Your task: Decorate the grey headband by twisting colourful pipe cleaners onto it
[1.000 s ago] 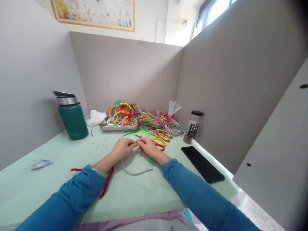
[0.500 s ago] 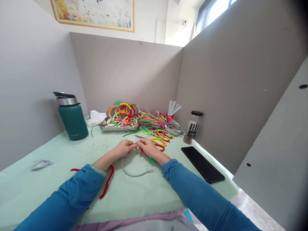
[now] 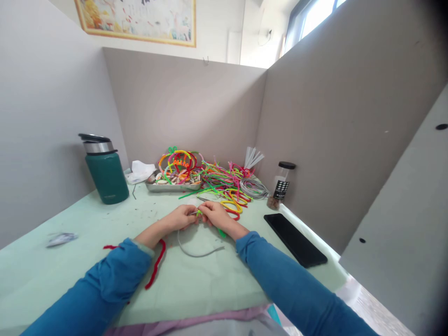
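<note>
My left hand (image 3: 181, 217) pinches a thin grey wire (image 3: 199, 255), whose loose part curves down onto the green cloth. Close against it, my right hand (image 3: 214, 213) has its fingers closed on a green pipe cleaner (image 3: 199, 212); a bit of it shows between the fingertips and more green hangs below the palm. The two hands nearly touch at the fingertips, which hide how wire and pipe cleaner meet. A red pipe cleaner (image 3: 156, 265) passes under my left forearm. Just behind the hands lie yellow and red loops (image 3: 231, 206).
At the back stand a metal tray (image 3: 173, 187) of shells and bent pipe cleaners, a colourful pile (image 3: 220, 175) and a grey wire coil (image 3: 254, 188). A green bottle (image 3: 107, 177) is at left; a jar (image 3: 280, 186) and black phone (image 3: 295, 239) are at right.
Bright green now shows between my fingertips, where it was mostly hidden. The hands have barely moved, and the wire's loose end has shifted slightly.
</note>
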A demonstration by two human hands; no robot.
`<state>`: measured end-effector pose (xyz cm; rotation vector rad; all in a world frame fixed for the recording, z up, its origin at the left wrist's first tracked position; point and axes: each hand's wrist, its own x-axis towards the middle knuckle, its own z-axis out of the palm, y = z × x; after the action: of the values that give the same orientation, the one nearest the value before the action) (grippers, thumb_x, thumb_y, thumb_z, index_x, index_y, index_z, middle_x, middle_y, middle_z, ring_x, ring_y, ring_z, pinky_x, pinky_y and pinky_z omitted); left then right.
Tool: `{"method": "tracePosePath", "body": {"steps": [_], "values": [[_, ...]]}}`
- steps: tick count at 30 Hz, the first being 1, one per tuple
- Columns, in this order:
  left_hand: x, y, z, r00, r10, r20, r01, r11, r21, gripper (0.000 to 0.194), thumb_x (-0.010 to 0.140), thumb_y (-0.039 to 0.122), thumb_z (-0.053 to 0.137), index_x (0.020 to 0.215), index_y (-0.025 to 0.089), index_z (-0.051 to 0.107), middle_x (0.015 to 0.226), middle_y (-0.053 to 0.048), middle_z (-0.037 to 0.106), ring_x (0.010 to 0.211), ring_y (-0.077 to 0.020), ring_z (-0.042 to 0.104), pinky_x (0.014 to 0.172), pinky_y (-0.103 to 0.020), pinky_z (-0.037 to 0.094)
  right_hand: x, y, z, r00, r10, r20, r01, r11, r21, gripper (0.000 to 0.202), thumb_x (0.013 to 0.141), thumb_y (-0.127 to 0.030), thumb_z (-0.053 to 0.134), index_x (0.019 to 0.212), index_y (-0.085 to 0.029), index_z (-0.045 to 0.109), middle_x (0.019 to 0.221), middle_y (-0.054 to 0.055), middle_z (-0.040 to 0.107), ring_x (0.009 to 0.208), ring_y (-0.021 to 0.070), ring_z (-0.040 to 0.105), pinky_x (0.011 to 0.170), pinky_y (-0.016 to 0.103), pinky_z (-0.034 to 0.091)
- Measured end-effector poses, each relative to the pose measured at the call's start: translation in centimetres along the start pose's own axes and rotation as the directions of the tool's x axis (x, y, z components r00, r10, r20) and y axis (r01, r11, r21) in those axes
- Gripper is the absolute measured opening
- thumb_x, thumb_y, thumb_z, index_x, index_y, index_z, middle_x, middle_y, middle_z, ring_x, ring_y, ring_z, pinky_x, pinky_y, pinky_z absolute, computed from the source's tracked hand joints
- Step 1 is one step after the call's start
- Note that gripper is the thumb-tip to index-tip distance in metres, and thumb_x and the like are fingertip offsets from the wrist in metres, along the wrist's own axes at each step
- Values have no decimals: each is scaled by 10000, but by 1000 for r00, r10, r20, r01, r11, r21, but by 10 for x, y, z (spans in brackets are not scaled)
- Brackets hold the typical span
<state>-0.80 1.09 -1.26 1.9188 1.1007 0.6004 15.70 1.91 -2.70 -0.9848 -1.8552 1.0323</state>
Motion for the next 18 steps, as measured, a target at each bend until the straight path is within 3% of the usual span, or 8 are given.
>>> {"method": "tracePosePath", "body": {"steps": [3,7,12,18], "values": [[0,1,1,999,-23,-28,24,999,23,172,641,222,460,783,147,522,672,27,567,336,-30,362,337,-179,273,0,-1,0,1000,7,6,-7,1000,-1,189,824,-275,447,751,-141,559,562,-15,555,365,47,412,358,163,292],[0,2,2,995,-27,-93,38,992,122,191,647,202,404,755,149,552,484,55,491,325,-62,372,348,-186,274,0,-2,1,1000,0,30,-1,1000,29,202,825,-290,448,734,-142,552,581,-7,567,378,47,412,351,159,299],[-1,4,2,993,-15,-117,40,977,208,254,678,230,401,807,146,603,386,64,433,329,-83,389,374,-185,292,1,-2,3,999,-1,32,-1,998,66,209,807,-340,494,779,-143,561,586,-9,561,405,49,419,355,155,302],[-3,6,0,991,3,-130,28,971,238,308,723,332,460,873,156,663,354,63,416,330,-80,368,388,-181,294,3,6,1,1000,-21,19,22,999,-30,266,812,-398,489,809,-148,581,577,-12,544,387,49,409,360,165,297]]}}
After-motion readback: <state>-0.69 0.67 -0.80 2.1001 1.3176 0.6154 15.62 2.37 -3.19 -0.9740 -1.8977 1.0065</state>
